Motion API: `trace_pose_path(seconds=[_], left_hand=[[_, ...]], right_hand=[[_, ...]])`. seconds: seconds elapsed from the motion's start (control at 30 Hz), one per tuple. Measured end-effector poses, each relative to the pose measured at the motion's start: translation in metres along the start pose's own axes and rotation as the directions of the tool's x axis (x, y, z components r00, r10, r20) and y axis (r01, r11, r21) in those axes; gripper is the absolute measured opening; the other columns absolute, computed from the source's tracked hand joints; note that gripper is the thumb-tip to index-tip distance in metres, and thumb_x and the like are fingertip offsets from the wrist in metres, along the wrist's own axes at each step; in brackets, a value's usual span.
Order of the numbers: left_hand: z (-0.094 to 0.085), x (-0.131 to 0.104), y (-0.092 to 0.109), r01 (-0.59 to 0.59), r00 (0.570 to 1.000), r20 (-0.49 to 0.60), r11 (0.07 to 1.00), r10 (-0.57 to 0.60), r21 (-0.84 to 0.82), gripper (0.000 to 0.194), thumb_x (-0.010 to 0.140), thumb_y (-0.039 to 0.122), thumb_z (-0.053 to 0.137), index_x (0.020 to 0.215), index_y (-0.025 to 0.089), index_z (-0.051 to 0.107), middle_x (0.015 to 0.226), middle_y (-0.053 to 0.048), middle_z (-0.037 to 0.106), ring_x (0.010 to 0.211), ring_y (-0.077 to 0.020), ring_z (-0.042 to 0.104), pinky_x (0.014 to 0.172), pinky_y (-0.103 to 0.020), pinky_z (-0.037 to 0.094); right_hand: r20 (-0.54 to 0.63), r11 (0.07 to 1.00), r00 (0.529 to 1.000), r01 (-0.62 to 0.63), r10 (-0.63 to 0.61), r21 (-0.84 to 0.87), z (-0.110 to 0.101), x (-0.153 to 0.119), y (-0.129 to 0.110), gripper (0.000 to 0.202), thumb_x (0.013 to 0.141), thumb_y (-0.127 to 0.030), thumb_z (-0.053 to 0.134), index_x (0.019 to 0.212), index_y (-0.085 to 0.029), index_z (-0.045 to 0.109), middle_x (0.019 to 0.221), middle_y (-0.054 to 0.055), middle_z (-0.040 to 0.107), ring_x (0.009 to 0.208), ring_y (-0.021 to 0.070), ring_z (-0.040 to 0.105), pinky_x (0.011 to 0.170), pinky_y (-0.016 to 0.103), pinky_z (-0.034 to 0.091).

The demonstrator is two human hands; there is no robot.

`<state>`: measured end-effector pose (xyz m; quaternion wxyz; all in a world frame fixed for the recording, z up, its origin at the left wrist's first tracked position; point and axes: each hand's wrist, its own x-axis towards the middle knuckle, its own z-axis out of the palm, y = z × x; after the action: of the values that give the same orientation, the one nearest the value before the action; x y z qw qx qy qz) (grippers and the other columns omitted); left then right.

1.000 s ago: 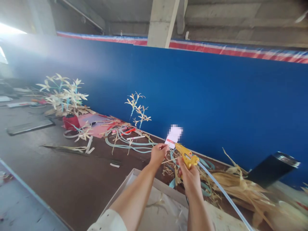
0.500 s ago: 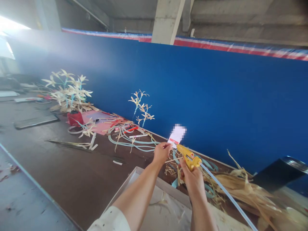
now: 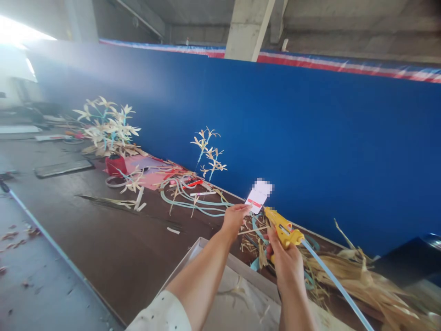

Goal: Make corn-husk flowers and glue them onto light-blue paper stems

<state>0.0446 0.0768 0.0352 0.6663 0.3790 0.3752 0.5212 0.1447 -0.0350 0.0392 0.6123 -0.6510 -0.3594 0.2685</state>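
My right hand (image 3: 281,253) is wrapped round the handle of a yellow glue gun (image 3: 282,227), whose nozzle points up and left. A long pale glue stick (image 3: 336,282) trails from its back. My left hand (image 3: 235,218) is pinched near the nozzle; what its fingertips hold is too small to make out. Just beyond them stands a lit phone screen (image 3: 257,196), partly blurred. A thin pale stick (image 3: 253,230) lies between my hands.
Pale flowers (image 3: 112,128) and a red pot (image 3: 115,165) are at the left. Two small flower stems (image 3: 210,154) stand by the blue wall (image 3: 310,138). Coiled tubing (image 3: 168,202), dried husks (image 3: 358,282) and an open box (image 3: 241,271) lie on the brown table (image 3: 131,257).
The view has shifted slightly, so the scene sits further right. My right hand and the glue gun have moved a little away from my left fingertips.
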Motion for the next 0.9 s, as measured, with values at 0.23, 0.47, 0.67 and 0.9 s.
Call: trace_pose_path(seconds=[0.23,0.47,0.67,0.9], left_hand=[[-0.005,0.001,0.004,0.110,0.991,0.099,0.980,-0.094,-0.168,0.041,0.052,0.036,0.081,0.082,0.011,0.071,0.069,-0.001,0.059,0.050,-0.0019,0.036,0.044,-0.016,0.025],[-0.006,-0.001,0.006,0.139,0.979,0.171,0.978,-0.112,-0.157,0.042,0.051,0.039,0.081,0.080,0.010,0.070,0.077,-0.006,0.064,0.050,-0.0017,0.039,0.045,-0.016,0.027],[-0.006,0.001,0.003,0.083,0.987,0.139,0.996,-0.079,-0.026,0.038,0.055,0.039,0.079,0.081,0.012,0.072,0.075,-0.004,0.065,0.051,-0.0030,0.043,0.047,-0.017,0.032],[-0.004,0.001,0.004,0.023,0.995,0.092,0.996,-0.031,0.088,0.029,0.063,0.036,0.075,0.078,0.012,0.072,0.064,-0.001,0.060,0.048,-0.0033,0.040,0.047,-0.019,0.033]], right_hand=[[0.007,0.996,1.000,-0.006,0.005,0.087,-0.001,0.002,0.006,0.045,0.067,-0.056,0.069,0.080,-0.013,0.064,0.050,-0.002,0.052,0.042,0.0100,0.041,0.039,0.023,0.033],[0.028,0.994,0.999,0.020,-0.023,0.105,0.000,0.001,0.005,0.045,0.067,-0.054,0.071,0.085,-0.013,0.064,0.047,-0.004,0.048,0.042,0.0101,0.041,0.040,0.022,0.033],[0.040,0.997,0.999,-0.006,0.003,0.078,0.000,-0.001,0.002,0.045,0.066,-0.056,0.070,0.078,-0.013,0.064,0.050,-0.002,0.053,0.042,0.0102,0.041,0.040,0.023,0.033],[0.001,1.000,1.000,0.002,-0.002,-0.015,0.004,-0.006,-0.005,0.048,0.064,-0.058,0.069,0.079,-0.013,0.065,0.047,-0.002,0.051,0.042,0.0124,0.043,0.039,0.024,0.035]])
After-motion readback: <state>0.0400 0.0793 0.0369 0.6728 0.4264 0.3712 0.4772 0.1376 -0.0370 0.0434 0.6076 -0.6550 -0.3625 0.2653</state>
